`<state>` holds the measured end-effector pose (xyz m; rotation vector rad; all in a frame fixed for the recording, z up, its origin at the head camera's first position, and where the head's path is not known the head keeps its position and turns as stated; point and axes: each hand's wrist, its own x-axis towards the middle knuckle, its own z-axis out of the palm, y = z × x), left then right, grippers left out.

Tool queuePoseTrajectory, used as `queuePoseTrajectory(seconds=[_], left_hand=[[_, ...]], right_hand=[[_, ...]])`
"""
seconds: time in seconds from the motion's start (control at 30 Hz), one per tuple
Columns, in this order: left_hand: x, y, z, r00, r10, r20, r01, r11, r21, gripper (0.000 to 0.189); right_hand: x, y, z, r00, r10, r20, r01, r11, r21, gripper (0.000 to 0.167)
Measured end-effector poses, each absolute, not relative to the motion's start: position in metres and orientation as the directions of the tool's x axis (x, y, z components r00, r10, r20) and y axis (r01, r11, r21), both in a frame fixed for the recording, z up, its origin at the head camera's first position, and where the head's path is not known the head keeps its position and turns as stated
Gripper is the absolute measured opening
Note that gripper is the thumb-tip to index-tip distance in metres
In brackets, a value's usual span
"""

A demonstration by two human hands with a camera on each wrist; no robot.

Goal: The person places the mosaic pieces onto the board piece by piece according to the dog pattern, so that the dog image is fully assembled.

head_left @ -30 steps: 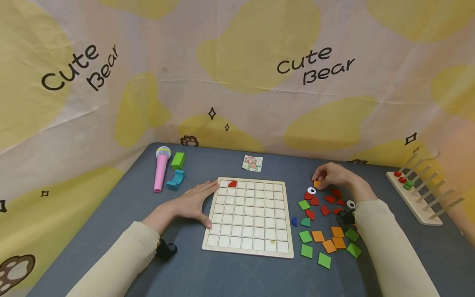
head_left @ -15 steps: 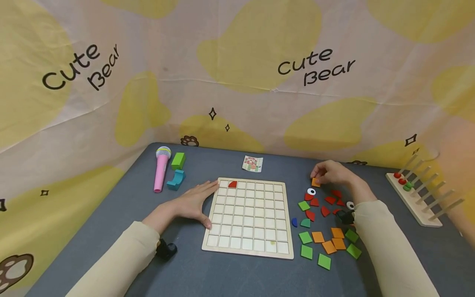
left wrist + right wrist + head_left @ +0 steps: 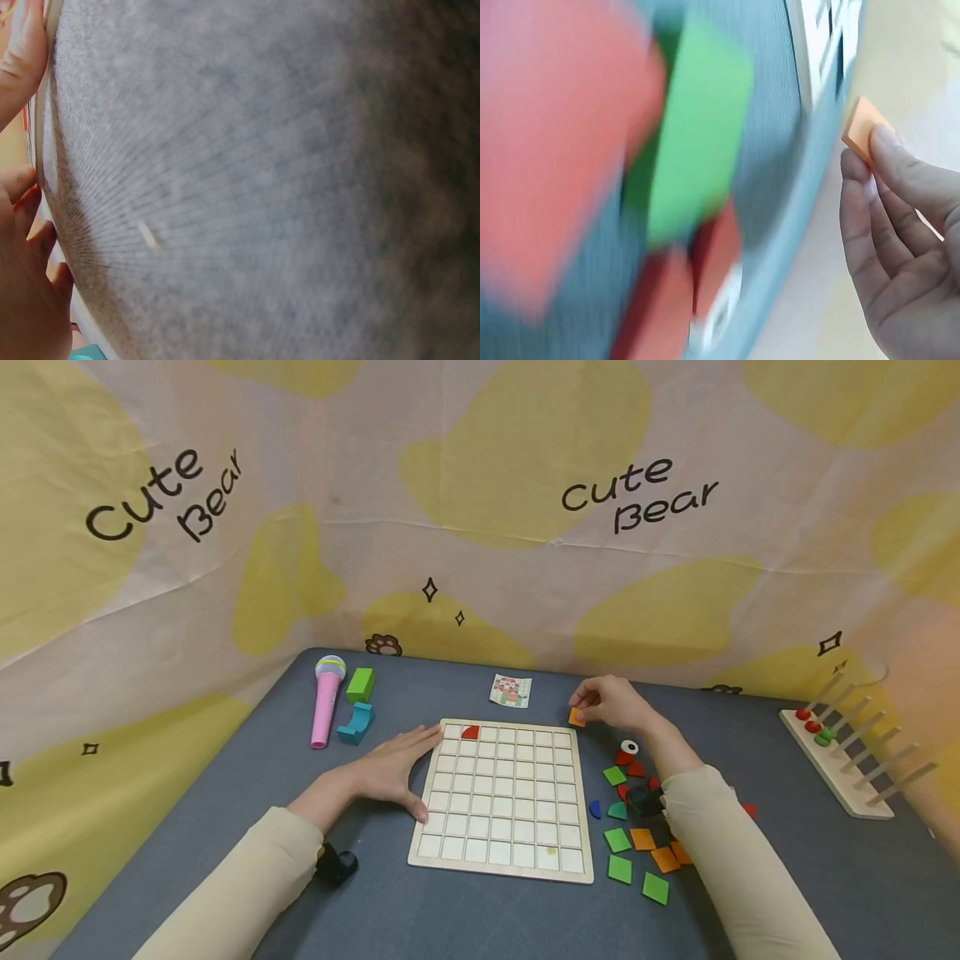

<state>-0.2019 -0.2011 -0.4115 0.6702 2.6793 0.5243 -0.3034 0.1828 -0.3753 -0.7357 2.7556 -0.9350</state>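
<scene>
A wooden grid board (image 3: 504, 802) lies on the table, with one red quarter-round tile (image 3: 470, 732) in its top row. My left hand (image 3: 386, 770) rests along the board's left edge, thumb and fingers spread and straight. Between thumb and fingers, my right hand (image 3: 611, 702) pinches an orange square tile (image 3: 576, 717), held just off the board's top right corner. The right wrist view shows this orange tile (image 3: 866, 129) at the fingertips. Below the right hand, loose red, green and orange tiles lie beside the board; the right forearm hides some of them.
A small pattern card (image 3: 511, 691) lies behind the board. At the left back are a pink toy microphone (image 3: 324, 702), a green block (image 3: 360, 685) and a teal curved block (image 3: 356, 724). A wooden peg rack (image 3: 840, 764) with red and green beads stands at the right.
My right hand has moved left from the loose tiles toward the board, carrying the orange tile. The left hand and the board stay where they were.
</scene>
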Motion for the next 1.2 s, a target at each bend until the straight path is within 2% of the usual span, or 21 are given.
queuePoseTrajectory(seconds=[0.23,0.47,0.8,1.2], left_hand=[[-0.202,-0.201,-0.411,-0.832,0.509,-0.220,0.388,0.818,0.424,0.128],[-0.203,-0.201,-0.412,-0.831,0.509,-0.224,0.388,0.819,0.424,0.128],[-0.204,-0.199,-0.411,-0.830,0.507,-0.233,0.384,0.822,0.420,0.127],[-0.202,-0.201,-0.409,-0.836,0.495,-0.238,0.370,0.828,0.423,0.127]], right_hand=[[-0.295,0.134,-0.379,-0.865,-0.501,0.014,-0.397,0.667,-0.631,0.012],[-0.289,0.101,-0.378,-0.831,-0.555,0.038,-0.447,0.626,-0.639,0.012],[-0.288,0.071,-0.382,-0.848,-0.530,-0.013,-0.379,0.622,-0.685,0.014],[-0.284,0.051,-0.385,-0.859,-0.512,-0.029,-0.370,0.658,-0.656,0.010]])
